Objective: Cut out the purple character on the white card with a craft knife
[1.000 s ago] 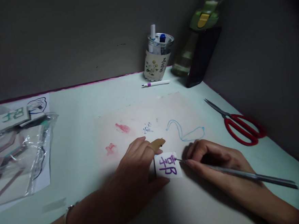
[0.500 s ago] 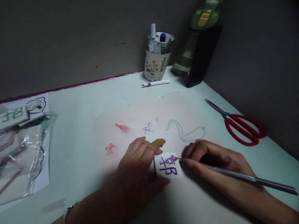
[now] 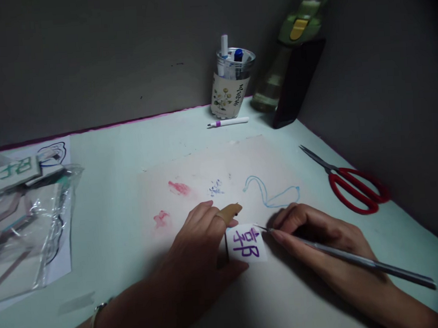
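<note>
My left hand (image 3: 198, 250) steadies a small white rubber block (image 3: 263, 253) between thumb and fingers, and its index finger wears a tan finger cover (image 3: 230, 213). A purple character is drawn on the block's top face. Pinched in my right hand (image 3: 321, 237) is a slim grey carving knife (image 3: 345, 258), held like a pen. Its fine tip is at the block's far edge, beside the purple strokes; whether it touches the surface I cannot tell. Both hands rest over a pale sheet (image 3: 203, 160) with a blue swan outline and red and blue marks.
Red-handled scissors (image 3: 356, 189) lie at the right. Farther back are a purple-banded marker (image 3: 229, 122), a cup of pens (image 3: 232, 90), a green bottle (image 3: 268, 88) and a dark upright phone-like slab (image 3: 299, 83). A clear plastic bag (image 3: 26, 247) and lettered block (image 3: 19, 170) sit at left.
The knife tip has shifted slightly toward the block's far edge. My left hand keeps its hold on the block, which has hardly moved.
</note>
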Demonstrator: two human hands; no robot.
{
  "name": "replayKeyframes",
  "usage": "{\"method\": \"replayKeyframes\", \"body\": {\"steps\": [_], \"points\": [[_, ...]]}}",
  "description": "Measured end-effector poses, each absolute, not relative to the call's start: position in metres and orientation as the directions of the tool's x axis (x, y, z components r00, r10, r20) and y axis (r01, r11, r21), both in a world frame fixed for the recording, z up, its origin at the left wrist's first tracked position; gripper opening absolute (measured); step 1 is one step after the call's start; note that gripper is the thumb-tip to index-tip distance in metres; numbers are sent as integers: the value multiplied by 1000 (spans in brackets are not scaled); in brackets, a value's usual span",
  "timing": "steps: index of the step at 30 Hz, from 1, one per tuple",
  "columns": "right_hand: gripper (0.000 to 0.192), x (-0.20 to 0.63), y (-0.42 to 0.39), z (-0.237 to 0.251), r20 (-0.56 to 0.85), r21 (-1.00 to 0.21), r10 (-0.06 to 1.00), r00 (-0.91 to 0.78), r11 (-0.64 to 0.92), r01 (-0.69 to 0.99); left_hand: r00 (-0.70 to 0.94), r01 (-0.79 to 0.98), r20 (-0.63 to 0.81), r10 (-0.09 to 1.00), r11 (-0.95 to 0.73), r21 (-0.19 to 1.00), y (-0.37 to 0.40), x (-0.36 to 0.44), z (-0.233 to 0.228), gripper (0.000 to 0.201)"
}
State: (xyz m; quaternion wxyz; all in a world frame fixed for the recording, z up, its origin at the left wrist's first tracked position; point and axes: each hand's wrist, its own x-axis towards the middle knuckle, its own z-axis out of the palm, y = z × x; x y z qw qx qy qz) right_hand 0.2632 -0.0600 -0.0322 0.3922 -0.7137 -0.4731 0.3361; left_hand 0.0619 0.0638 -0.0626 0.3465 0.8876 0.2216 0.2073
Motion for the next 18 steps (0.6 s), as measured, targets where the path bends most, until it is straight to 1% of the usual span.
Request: {"method": "replayKeyframes", "body": {"steps": [5, 8, 11, 18], "points": [[23, 264, -58, -30, -124, -902, 932, 341, -249, 353, 818, 247, 214, 535, -661, 709, 64, 62, -63, 73], [25, 264, -57, -29, -152, -921, 946, 285, -240, 306, 818, 258, 198, 540, -653, 712, 64, 61, -63, 71], [27, 264, -57, -29, -171, -917, 952, 254, -248, 313, 822, 272, 175, 542, -644, 715, 64, 60, -62, 70], [24, 264, -57, -30, -154, -906, 948, 278, -248, 342, 820, 259, 181, 543, -634, 729, 64, 61, -61, 73]]}}
